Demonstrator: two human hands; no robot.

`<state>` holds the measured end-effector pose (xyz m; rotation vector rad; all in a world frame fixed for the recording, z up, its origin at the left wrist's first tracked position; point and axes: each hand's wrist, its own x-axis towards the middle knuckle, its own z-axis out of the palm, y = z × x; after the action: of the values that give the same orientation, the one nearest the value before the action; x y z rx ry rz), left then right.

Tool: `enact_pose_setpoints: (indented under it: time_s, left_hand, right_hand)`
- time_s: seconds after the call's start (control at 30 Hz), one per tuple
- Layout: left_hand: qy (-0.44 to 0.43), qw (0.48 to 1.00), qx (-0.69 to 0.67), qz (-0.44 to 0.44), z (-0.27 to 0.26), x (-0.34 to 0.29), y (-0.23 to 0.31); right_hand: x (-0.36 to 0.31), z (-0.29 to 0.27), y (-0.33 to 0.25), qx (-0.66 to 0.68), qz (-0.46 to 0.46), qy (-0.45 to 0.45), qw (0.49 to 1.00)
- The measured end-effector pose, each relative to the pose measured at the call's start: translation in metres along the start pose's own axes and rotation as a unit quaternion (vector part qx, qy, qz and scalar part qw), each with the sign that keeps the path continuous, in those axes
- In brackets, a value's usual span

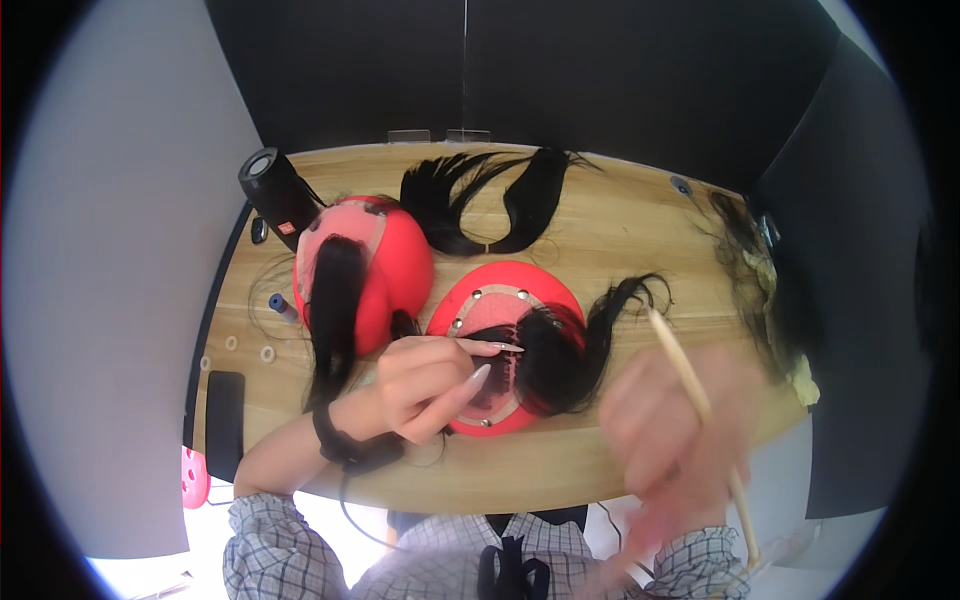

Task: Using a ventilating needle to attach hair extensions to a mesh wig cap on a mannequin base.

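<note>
My left hand (425, 385) rests against a wig cap (470, 310) mounted on a red dome. Its index finger and thumb reach to the parting, tips a little apart, while the other fingers curl in; what they hold, if anything, is hidden. Black hair (550, 360) is swept to the right of the parting, its tail trailing over the table. Blurred by motion, my right hand (680, 425) is closed around a slim wooden stick (682, 365), to the right of the cap and apart from it. The stick's tool end cannot be made out.
Left of the cap stands a second red dome (405, 265) with a black hair piece. A hair bundle (535, 205) lies behind. A black cylinder (275, 185), a small blue-topped item (279, 303), pale rings (267, 353) and a dark phone-like slab (225, 425) line the left side. Loose hair (750, 270) lies right.
</note>
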<state>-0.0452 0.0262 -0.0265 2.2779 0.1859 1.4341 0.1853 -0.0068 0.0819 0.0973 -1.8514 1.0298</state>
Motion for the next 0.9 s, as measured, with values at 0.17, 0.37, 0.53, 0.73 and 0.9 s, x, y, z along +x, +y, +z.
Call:
enact_pose_setpoints:
  time_s: [0.17, 0.37, 0.53, 0.73, 0.9]
  left_hand:
    - [-0.012, 1.0, -0.004, 0.011, -0.003, 0.0, -0.001]
    - [-0.026, 0.999, -0.009, -0.02, -0.004, 0.0, 0.004]
    - [0.0, 1.0, -0.009, -0.008, -0.002, -0.004, 0.0]
    - [-0.022, 1.0, 0.021, 0.001, -0.003, -0.006, 0.0]
    - [-0.038, 0.998, 0.013, 0.045, 0.003, -0.005, -0.007]
  right_hand:
    - [0.009, 0.015, -0.004, 0.232, -0.094, -0.141, 0.958]
    - [-0.03, 0.003, -0.011, -0.119, 0.001, -0.285, 0.951]
    - [0.005, 0.001, -0.005, 0.045, -0.076, -0.208, 0.974]
    - [-0.016, 0.007, -0.012, 0.011, -0.028, -0.067, 0.997]
    - [-0.012, -0.017, -0.014, -0.258, 0.145, -0.044, 0.954]
